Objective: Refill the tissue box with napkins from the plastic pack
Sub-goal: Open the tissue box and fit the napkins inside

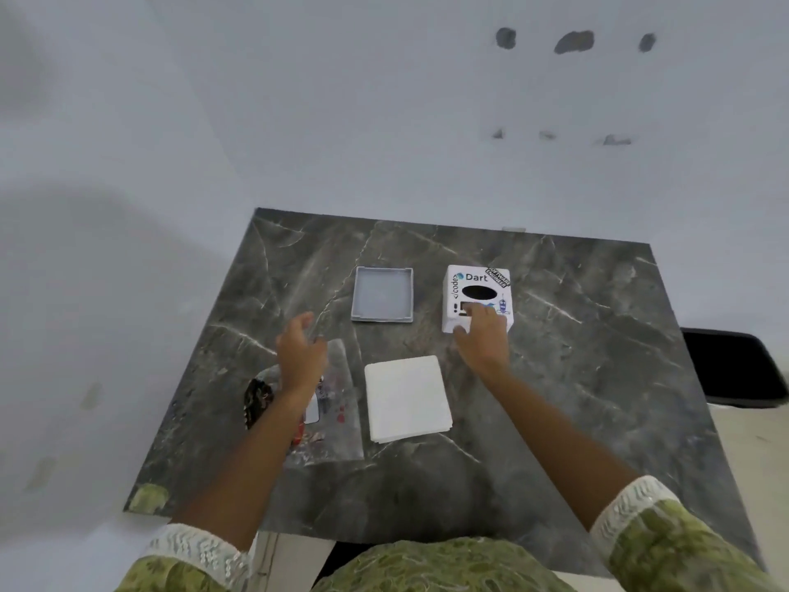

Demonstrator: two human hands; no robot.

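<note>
Head view: two hands over a dark marble bench (597,335) with the tissue box parts laid out.

The right hand (482,335) grips the near edge of the white stickered tissue box (476,292), fingers curled onto its top. The left hand (301,348) hovers spread and empty above the flat clear plastic pack (337,403). A stack of white napkins (405,397) lies between the arms; a grey tray-like lid (383,294) sits left of the box.
</note>
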